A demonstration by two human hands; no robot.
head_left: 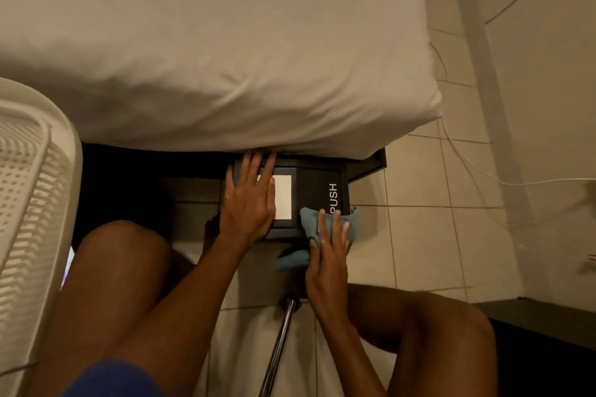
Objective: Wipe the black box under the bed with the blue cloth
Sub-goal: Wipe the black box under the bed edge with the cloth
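Box: the black box (309, 190) sat half under the bed (209, 58).
Left hand: the left hand (250, 200) lay flat on its top.
Right hand: the right hand (329, 255) pressed the blue cloth (309, 222) against its near edge.

1 head camera looks steeply down, seemingly close, onto the black box (309, 190).

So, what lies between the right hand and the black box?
The blue cloth: the right hand presses it onto the black box, seen in the head view.

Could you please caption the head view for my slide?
Left hand flat on the black box; right hand presses the blue cloth against it.
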